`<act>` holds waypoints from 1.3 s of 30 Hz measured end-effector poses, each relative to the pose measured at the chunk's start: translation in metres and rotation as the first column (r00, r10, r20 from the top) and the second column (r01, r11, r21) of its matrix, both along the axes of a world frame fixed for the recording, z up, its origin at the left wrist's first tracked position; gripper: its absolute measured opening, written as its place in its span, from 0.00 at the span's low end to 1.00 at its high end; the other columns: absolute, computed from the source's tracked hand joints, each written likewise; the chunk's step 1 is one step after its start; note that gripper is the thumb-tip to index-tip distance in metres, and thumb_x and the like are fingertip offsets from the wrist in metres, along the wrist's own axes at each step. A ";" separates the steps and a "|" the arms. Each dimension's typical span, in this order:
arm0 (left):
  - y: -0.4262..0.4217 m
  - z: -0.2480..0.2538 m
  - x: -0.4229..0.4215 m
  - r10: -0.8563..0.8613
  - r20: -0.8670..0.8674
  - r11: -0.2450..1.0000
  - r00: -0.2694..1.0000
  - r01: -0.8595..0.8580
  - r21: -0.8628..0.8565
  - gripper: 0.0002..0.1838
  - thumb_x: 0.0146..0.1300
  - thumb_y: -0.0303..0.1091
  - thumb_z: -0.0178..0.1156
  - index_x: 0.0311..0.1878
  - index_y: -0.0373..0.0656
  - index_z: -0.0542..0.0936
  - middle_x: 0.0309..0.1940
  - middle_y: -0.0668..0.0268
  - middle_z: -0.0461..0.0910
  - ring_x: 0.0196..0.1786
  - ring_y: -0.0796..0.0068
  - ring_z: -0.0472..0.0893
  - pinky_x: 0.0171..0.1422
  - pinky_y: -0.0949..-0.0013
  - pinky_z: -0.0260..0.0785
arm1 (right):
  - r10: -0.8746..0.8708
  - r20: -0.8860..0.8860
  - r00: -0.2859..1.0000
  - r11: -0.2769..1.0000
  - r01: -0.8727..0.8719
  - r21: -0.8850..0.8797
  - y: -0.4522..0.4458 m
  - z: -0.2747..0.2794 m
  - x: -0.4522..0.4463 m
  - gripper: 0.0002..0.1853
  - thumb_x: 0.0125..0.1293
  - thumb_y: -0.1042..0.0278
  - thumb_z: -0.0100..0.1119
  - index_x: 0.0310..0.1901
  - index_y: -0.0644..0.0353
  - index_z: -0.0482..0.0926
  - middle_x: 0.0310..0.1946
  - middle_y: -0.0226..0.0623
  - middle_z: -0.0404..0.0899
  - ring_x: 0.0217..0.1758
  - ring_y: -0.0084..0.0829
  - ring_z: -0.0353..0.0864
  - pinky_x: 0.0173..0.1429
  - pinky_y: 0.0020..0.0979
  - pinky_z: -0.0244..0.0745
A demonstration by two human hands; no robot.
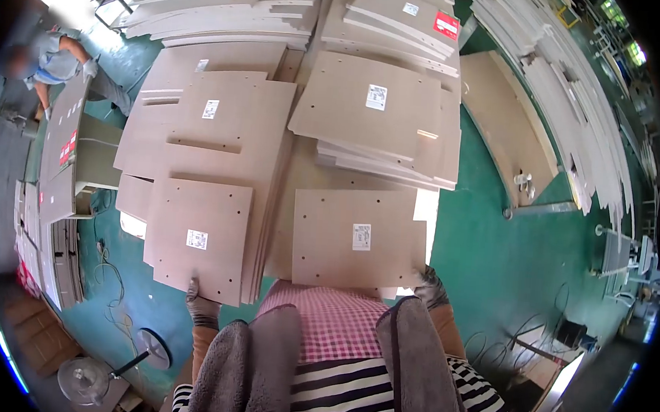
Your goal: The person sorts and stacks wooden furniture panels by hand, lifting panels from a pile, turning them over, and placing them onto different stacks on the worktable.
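My gloved left hand (201, 304) is at the near edge of a brown board (199, 217) with small holes and a white label. Its thumb lies on top of that board and the other fingers are hidden below. My gloved right hand (431, 288) is at the lower right corner of another labelled board (328, 236), its fingers partly hidden at the edge. Both boards lie flat, side by side, on larger stacked boards. Beyond them sit a labelled board with a slot (226, 116) on the left and a stack of panels (351, 105) on the right.
More board stacks (228, 11) rise at the back. A co-worker (59, 61) stands at the far left beside a panel (62, 144). Long strips (570, 107) and a leaning board (501, 118) are on the right. A fan (85, 380) and cables (114, 283) are at lower left.
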State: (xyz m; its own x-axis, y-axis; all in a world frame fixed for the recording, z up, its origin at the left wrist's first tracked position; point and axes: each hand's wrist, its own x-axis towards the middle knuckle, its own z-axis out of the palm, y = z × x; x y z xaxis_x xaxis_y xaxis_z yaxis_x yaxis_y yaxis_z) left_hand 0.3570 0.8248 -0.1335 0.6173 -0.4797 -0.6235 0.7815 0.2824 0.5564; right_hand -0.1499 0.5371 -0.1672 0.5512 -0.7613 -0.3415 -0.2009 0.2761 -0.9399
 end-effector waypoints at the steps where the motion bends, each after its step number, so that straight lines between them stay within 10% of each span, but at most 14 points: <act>1: 0.001 -0.001 0.001 0.003 -0.019 1.000 1.000 -0.003 -0.027 0.26 0.59 0.41 0.63 0.59 0.39 0.73 0.53 0.58 0.77 0.56 0.56 0.76 0.63 0.49 0.69 | -0.098 0.139 0.985 0.954 0.053 0.296 0.001 -0.014 -0.002 0.24 0.57 0.55 0.70 0.51 0.62 0.79 0.40 0.32 0.81 0.39 0.27 0.79 0.45 0.32 0.75; 9: -0.005 0.003 -0.002 -0.006 0.015 0.999 1.000 0.007 -0.050 0.26 0.60 0.40 0.62 0.60 0.40 0.72 0.55 0.58 0.76 0.57 0.55 0.75 0.63 0.48 0.68 | -0.003 -0.155 0.988 0.813 0.093 0.575 -0.017 -0.004 0.005 0.35 0.53 0.46 0.73 0.55 0.64 0.75 0.44 0.37 0.82 0.51 0.30 0.79 0.54 0.39 0.77; 11: -0.008 0.006 -0.003 0.006 0.003 0.999 1.000 -0.006 -0.054 0.26 0.60 0.40 0.62 0.60 0.40 0.72 0.55 0.58 0.76 0.57 0.55 0.75 0.63 0.48 0.68 | 0.403 -0.642 0.653 0.860 -0.030 0.509 -0.038 -0.012 0.005 0.32 0.57 0.40 0.65 0.51 0.61 0.78 0.43 0.39 0.83 0.48 0.36 0.83 0.55 0.40 0.78; 12: -0.009 0.006 -0.003 0.008 0.014 0.999 1.000 -0.007 -0.052 0.26 0.60 0.40 0.62 0.60 0.40 0.72 0.55 0.58 0.76 0.57 0.55 0.75 0.63 0.48 0.68 | 0.373 -0.880 0.295 0.897 -0.359 0.259 -0.055 -0.030 0.000 0.26 0.59 0.38 0.61 0.48 0.53 0.81 0.42 0.36 0.84 0.45 0.41 0.84 0.53 0.40 0.78; 13: -0.009 0.006 -0.004 0.010 0.023 0.999 1.000 -0.009 -0.047 0.26 0.60 0.41 0.62 0.60 0.40 0.72 0.55 0.58 0.76 0.57 0.55 0.75 0.63 0.48 0.69 | 0.177 -0.921 0.346 0.932 -0.359 0.044 -0.072 -0.021 -0.003 0.23 0.59 0.37 0.58 0.44 0.46 0.83 0.44 0.34 0.84 0.47 0.43 0.82 0.51 0.42 0.78; 15: -0.003 0.001 -0.002 -0.002 0.026 0.998 1.000 0.004 -0.064 0.26 0.60 0.41 0.62 0.60 0.40 0.72 0.55 0.59 0.76 0.57 0.55 0.75 0.62 0.48 0.69 | -0.203 -0.718 0.666 0.725 -0.391 -0.567 -0.113 -0.012 -0.004 0.13 0.65 0.55 0.59 0.44 0.54 0.81 0.42 0.40 0.82 0.43 0.37 0.82 0.47 0.34 0.78; 16: -0.002 -0.001 -0.002 -0.021 0.031 0.996 0.999 0.023 -0.081 0.26 0.60 0.41 0.62 0.60 0.41 0.72 0.55 0.59 0.76 0.57 0.55 0.76 0.62 0.48 0.69 | -0.248 -0.352 0.903 0.797 -0.016 -0.603 -0.138 0.009 0.016 0.12 0.66 0.65 0.58 0.48 0.61 0.78 0.40 0.43 0.81 0.42 0.35 0.81 0.46 0.31 0.77; 17: -0.005 0.002 -0.003 -0.016 0.030 0.996 0.999 0.019 -0.089 0.26 0.60 0.41 0.62 0.60 0.41 0.72 0.55 0.59 0.76 0.57 0.55 0.76 0.62 0.48 0.69 | -0.415 -0.364 0.834 0.559 -0.081 -0.825 -0.162 0.041 0.040 0.16 0.65 0.64 0.59 0.50 0.64 0.77 0.41 0.47 0.80 0.45 0.41 0.81 0.50 0.36 0.76; 24: -0.008 0.017 0.001 0.186 0.095 0.973 0.978 -0.197 0.123 0.26 0.62 0.51 0.61 0.55 0.41 0.75 0.50 0.58 0.79 0.51 0.58 0.80 0.54 0.50 0.75 | -0.594 -0.495 0.634 0.592 -0.072 -0.803 -0.272 0.129 0.194 0.35 0.65 0.41 0.51 0.65 0.60 0.66 0.58 0.58 0.71 0.63 0.53 0.69 0.68 0.43 0.62; 26: -0.009 0.054 0.008 -0.276 -0.076 0.620 0.958 0.238 0.748 0.30 0.61 0.59 0.59 0.50 0.38 0.77 0.39 0.55 0.82 0.37 0.58 0.83 0.41 0.54 0.79 | -0.573 -0.674 0.466 0.725 -0.093 -0.682 -0.308 0.098 0.215 0.49 0.57 0.24 0.48 0.70 0.56 0.59 0.66 0.56 0.64 0.71 0.51 0.60 0.74 0.50 0.49; 31: -0.016 0.085 0.043 -0.688 -0.359 -0.079 0.631 0.426 0.901 0.31 0.62 0.62 0.55 0.25 0.38 0.80 0.19 0.58 0.79 0.23 0.59 0.80 0.28 0.59 0.72 | -0.563 -0.768 0.306 0.742 -0.223 -0.633 -0.277 0.131 0.246 0.51 0.53 0.24 0.53 0.72 0.50 0.55 0.68 0.55 0.58 0.74 0.48 0.53 0.76 0.54 0.41; 33: -0.042 0.096 0.043 -0.938 0.037 -0.007 0.344 -0.126 0.992 0.26 0.62 0.55 0.58 0.26 0.37 0.80 0.23 0.56 0.81 0.29 0.60 0.82 0.35 0.60 0.73 | -0.558 -0.772 0.305 0.731 -0.260 -0.631 -0.275 0.132 0.248 0.50 0.54 0.25 0.53 0.72 0.50 0.56 0.69 0.54 0.58 0.74 0.47 0.54 0.76 0.52 0.42; 36: -0.142 0.113 0.030 -0.777 0.541 0.587 0.321 0.061 0.807 0.18 0.62 0.43 0.61 0.43 0.36 0.81 0.32 0.59 0.84 0.34 0.71 0.82 0.40 0.66 0.74 | -0.545 -0.775 0.319 0.713 -0.309 -0.629 -0.278 0.130 0.242 0.50 0.55 0.26 0.53 0.71 0.52 0.58 0.69 0.55 0.58 0.75 0.48 0.53 0.76 0.52 0.41; 39: -0.253 0.090 0.005 -0.713 0.626 0.699 0.316 0.400 0.593 0.35 0.63 0.50 0.62 0.66 0.38 0.66 0.55 0.52 0.76 0.54 0.63 0.78 0.59 0.63 0.70 | -0.535 -0.757 0.374 0.679 -0.342 -0.649 -0.273 0.130 0.241 0.49 0.55 0.27 0.53 0.71 0.53 0.58 0.68 0.55 0.58 0.74 0.49 0.53 0.77 0.51 0.41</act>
State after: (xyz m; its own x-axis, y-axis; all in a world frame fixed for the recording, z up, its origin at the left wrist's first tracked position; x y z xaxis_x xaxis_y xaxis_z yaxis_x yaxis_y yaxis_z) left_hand 0.3621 0.5715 -0.0437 0.5396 -0.8144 -0.2133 -0.1188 -0.3245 0.9384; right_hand 0.0913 0.2637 -0.0371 0.1726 -0.9836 0.0530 -0.9797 -0.1770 -0.0937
